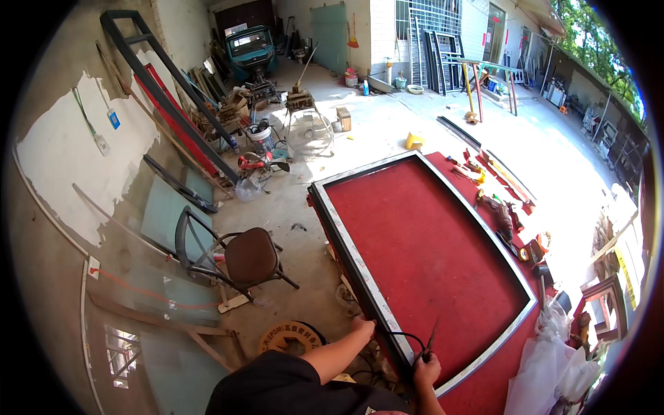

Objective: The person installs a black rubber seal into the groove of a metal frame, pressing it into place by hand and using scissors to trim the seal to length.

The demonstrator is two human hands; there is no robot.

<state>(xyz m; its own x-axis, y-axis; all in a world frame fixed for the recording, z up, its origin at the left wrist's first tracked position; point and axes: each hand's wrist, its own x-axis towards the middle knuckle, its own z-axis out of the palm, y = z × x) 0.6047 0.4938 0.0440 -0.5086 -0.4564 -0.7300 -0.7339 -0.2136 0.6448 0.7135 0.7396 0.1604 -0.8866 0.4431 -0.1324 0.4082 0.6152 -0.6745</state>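
Table [429,242], red-topped, carries the pale-faced frame [357,256], which lies flat with its left bar along the near-left edge. No clamp shows, so a hard sideways push on that bar might slide the frame or tip it off the edge, and its long, thin bars could twist if forced.

The chair [252,256] stands on the floor to the left, apart from the table; a careless step back that way could catch its legs. On the right, the bag [546,370] droops beside the frame's lower corner and could snag if the frame swung round. Close to the person's left, the reel [290,339] sits low, where a foot might knock it. The drill [499,211] lies just beyond the far bar, and a shifting frame could bump it among the other tools.

The left hand [363,330] is bent in at the left bar, by the strip's end; whether it pinches the strip I cannot tell. The right hand [427,371] is closed around the tool, with the black strip [413,337] beside it, looping over the bar. Pulled hard, the strip may stretch or kink. The tool's [434,337] bare point juts up; a slip could nick the strip, scratch the bar or jab the left hand.
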